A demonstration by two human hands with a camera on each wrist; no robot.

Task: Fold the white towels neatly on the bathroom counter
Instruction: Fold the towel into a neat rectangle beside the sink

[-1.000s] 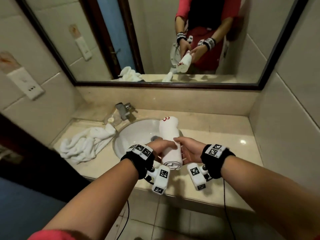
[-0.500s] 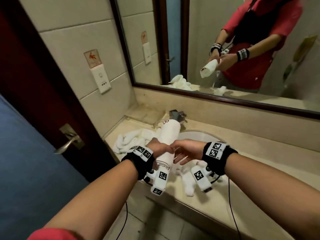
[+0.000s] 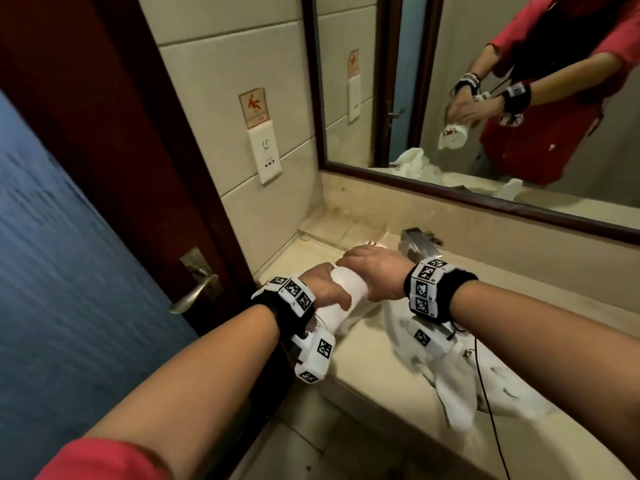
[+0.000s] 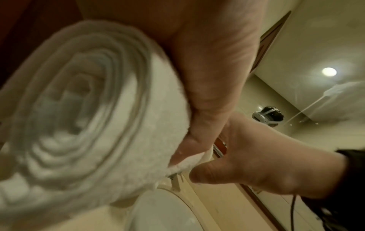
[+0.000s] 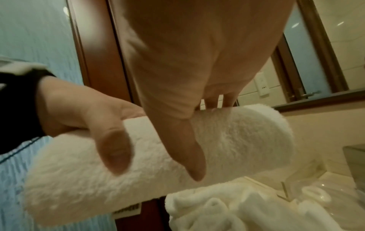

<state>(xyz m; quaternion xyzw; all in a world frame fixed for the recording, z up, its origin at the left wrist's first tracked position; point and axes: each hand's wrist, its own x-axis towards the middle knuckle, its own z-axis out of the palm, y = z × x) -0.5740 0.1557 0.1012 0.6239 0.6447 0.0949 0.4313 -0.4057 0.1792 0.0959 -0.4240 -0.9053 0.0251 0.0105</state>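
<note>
Both hands hold a tightly rolled white towel level above the left end of the beige counter. My left hand grips its near end, thumb across the roll. My right hand wraps over the top of the far part. The left wrist view shows the roll's spiral end, with my left hand around it and my right hand beside it. In the right wrist view my right thumb and left thumb press on the rolled towel.
A loose, crumpled white towel lies on the counter under and right of my hands, also below the roll. The faucet stands just behind. A mirror fills the back wall. The door handle is at the left.
The head view has swung left toward the door. Both hands carried the roll left, from over the sink to the counter's left end, and tipped it level; my right hand now lies over its top.
</note>
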